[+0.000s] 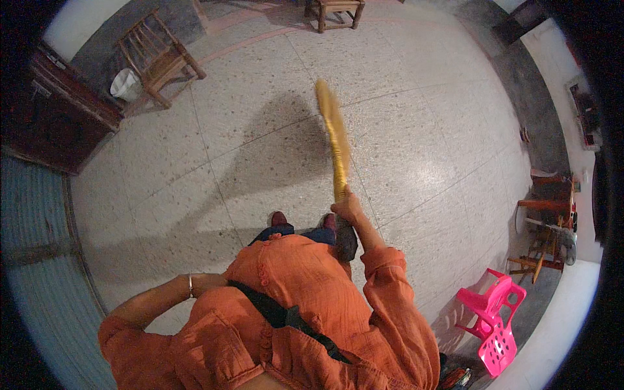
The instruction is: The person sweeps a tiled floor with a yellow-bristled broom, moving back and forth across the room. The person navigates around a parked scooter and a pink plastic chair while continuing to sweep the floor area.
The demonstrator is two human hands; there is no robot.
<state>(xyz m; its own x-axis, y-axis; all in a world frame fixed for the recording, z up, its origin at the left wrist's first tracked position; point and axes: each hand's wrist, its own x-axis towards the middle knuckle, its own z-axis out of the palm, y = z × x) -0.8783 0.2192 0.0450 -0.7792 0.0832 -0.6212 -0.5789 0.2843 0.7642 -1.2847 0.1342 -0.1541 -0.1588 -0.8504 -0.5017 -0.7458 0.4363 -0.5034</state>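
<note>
My right hand [348, 206] is wrapped round the near end of a long, slim yellow thing [337, 144] with a ribbed, shiny surface. It points away from me above the floor, and its far part is smeared by motion, so its exact kind is unclear. Close to my waist is my left hand [209, 282], bent in beside the orange shirt, a bangle at the wrist. Its fingers are hidden by the shirt. A dark, rounded shape [346, 242] shows below my right wrist, beside my shoes.
Speckled tile floor [416, 130] spreads around me. A wooden chair [162, 62] and a white bucket [126, 85] stand far left, a low wooden stool [335, 13] at the back. Pink plastic chairs [492, 302] are near right, wooden furniture [546, 205] along the right wall.
</note>
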